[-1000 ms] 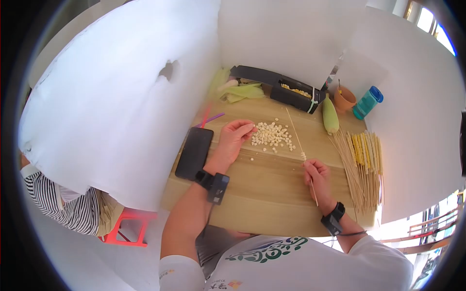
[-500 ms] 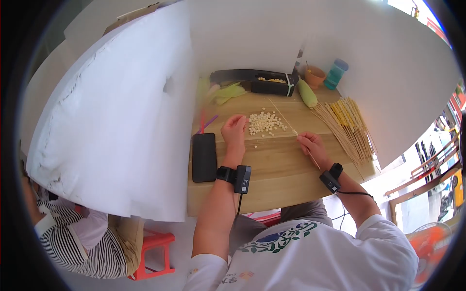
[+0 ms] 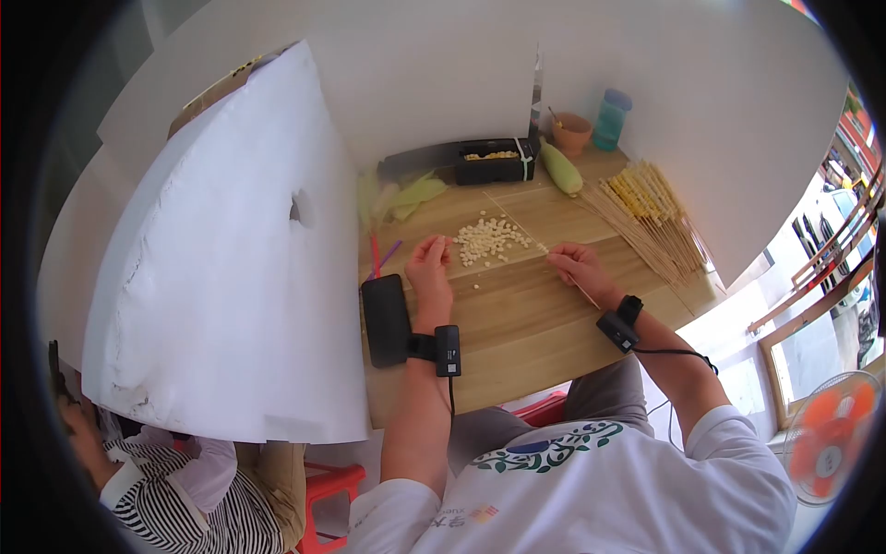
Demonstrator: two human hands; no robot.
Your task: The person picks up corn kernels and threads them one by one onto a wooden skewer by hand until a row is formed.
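My right hand [image 3: 581,270] is closed around a thin wooden skewer [image 3: 513,220], which slants up and left past the pile. A few pale pieces sit on the skewer close to my fingertips. At the left edge of a loose pile of pale corn kernels [image 3: 487,237], my left hand [image 3: 430,268] has its fingers pinched together; whatever is between them is too small to make out. To the right lies a bundle of skewers [image 3: 657,220], their upper ends threaded with yellow and white kernels. Beside my left wrist rests a black phone-like slab [image 3: 386,320].
Behind the pile stands a black box [image 3: 498,168] holding yellow pieces. A corn cob [image 3: 560,170], a terracotta pot [image 3: 572,138] and a blue-green bottle [image 3: 611,122] are at the back right. Green husks [image 3: 417,197] lie back left. White panels [image 3: 231,277] enclose the table; another person sits beyond the left one.
The camera view has shifted, so the table scene sits differently in the frame and the fan shows more fully. Both hands keep nearly the same pose, the right still gripping the skewer.
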